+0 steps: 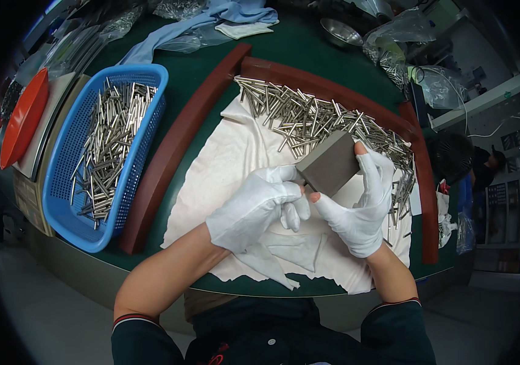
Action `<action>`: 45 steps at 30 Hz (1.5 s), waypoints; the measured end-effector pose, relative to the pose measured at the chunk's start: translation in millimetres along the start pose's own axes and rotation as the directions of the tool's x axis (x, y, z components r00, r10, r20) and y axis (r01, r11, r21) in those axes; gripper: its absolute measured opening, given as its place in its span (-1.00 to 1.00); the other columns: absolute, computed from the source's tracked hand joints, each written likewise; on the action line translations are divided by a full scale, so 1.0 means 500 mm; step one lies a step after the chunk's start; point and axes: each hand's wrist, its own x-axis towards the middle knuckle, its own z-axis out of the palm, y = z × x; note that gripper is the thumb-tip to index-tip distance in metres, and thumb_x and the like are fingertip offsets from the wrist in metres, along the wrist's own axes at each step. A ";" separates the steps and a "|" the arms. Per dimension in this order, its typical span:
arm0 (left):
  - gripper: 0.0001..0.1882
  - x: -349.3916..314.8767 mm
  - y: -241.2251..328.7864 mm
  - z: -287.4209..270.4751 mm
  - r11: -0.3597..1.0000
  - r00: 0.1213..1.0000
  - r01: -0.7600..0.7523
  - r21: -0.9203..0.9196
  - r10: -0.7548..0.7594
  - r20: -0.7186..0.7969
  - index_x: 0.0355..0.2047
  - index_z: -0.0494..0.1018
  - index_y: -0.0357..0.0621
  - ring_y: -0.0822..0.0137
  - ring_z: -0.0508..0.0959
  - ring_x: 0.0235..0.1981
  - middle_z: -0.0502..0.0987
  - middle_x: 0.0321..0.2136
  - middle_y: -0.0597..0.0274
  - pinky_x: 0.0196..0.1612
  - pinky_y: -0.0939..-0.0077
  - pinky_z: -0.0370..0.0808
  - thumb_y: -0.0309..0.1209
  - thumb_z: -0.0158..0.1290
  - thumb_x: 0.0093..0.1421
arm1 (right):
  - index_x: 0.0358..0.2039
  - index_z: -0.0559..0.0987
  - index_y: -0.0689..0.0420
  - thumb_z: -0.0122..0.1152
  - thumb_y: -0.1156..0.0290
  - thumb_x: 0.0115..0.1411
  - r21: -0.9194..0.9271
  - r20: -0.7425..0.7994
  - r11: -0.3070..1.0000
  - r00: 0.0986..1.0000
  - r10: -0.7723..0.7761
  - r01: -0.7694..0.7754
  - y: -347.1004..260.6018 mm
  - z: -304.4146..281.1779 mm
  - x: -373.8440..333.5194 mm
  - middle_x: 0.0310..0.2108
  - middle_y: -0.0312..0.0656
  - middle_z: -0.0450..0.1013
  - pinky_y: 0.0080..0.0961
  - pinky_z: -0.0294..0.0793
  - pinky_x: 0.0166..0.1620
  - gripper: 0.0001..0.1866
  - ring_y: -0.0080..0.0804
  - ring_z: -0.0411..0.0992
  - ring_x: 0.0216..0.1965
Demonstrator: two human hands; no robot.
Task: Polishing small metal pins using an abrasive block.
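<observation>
A flat grey rectangular block (328, 164) is tilted above the white cloth (202, 176). My right hand (360, 210), in a white glove with bare thumb and finger tips, grips the block by its right side and lower edge. At the block's lower left corner my left hand (266, 201), gloved too, is closed in a pinch. Whatever sits between its fingertips is too small to make out. Beyond the block lies a wide heap of thin metal pins (299, 115), which runs down the cloth's right side.
Brown-red rails (178, 143) frame the cloth at left, back and right. A blue perforated basket (53, 188) of metal pins stands left, beside an orange-red dish (25, 118). Behind are a blue cloth (196, 24), a metal bowl (341, 31) and plastic bags (400, 36). A person (488, 164) is far right.
</observation>
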 end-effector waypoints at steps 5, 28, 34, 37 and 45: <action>-0.71 -0.001 -0.003 -0.005 0.998 0.999 -0.020 -0.062 0.022 0.035 -0.08 0.36 -0.33 0.52 0.45 -0.65 0.49 -0.57 0.20 -0.64 0.72 0.36 -0.50 -0.06 0.17 | 0.18 0.24 0.21 0.52 0.33 -0.23 -0.007 0.021 1.000 1.000 0.005 -0.005 0.000 0.000 -0.007 -0.03 -0.09 0.24 -0.40 0.31 0.00 -0.06 -0.27 0.27 -0.05; -0.42 -0.004 -0.007 -0.018 0.948 0.982 -0.028 -0.318 0.085 0.166 0.25 -0.02 -0.34 0.52 0.41 -0.58 0.39 -0.51 0.26 -0.52 0.70 0.39 -0.53 -0.20 0.21 | 0.18 0.25 0.22 0.51 0.40 -0.33 -0.036 -0.053 0.998 0.997 -0.056 0.054 0.020 -0.014 -0.015 -0.06 -0.04 0.25 -0.38 0.36 -0.09 -0.02 -0.22 0.29 -0.08; -0.39 -0.005 -0.003 -0.004 0.946 0.973 -0.039 -0.322 0.109 0.202 0.27 -0.03 -0.29 0.51 0.45 -0.57 0.44 -0.47 0.19 -0.55 0.71 0.40 -0.51 -0.17 0.21 | 0.16 0.28 0.23 0.51 0.40 -0.34 -0.039 -0.026 0.998 0.999 -0.041 0.040 0.014 -0.014 -0.014 -0.07 -0.04 0.25 -0.39 0.37 -0.10 -0.04 -0.23 0.30 -0.11; -0.36 0.003 -0.009 -0.009 0.974 0.984 -0.059 -0.218 0.093 0.151 0.26 0.00 -0.27 0.57 0.42 -0.62 0.44 -0.56 0.23 -0.61 0.77 0.34 -0.46 -0.09 0.17 | 0.15 0.28 0.23 0.51 0.40 -0.33 -0.034 -0.016 0.999 0.999 -0.043 0.043 0.014 -0.012 -0.013 -0.07 -0.05 0.25 -0.40 0.37 -0.11 -0.05 -0.24 0.31 -0.12; -0.35 -0.005 0.000 -0.006 0.980 0.981 -0.082 -0.179 0.111 0.160 0.25 0.00 -0.28 0.55 0.39 -0.71 0.44 -0.60 0.22 -0.65 0.74 0.34 -0.45 -0.06 0.17 | 0.16 0.27 0.19 0.47 0.44 -0.27 0.048 0.022 0.997 0.998 0.051 -0.052 0.017 -0.011 -0.014 -0.05 -0.08 0.24 -0.38 0.30 0.02 -0.10 -0.24 0.28 -0.05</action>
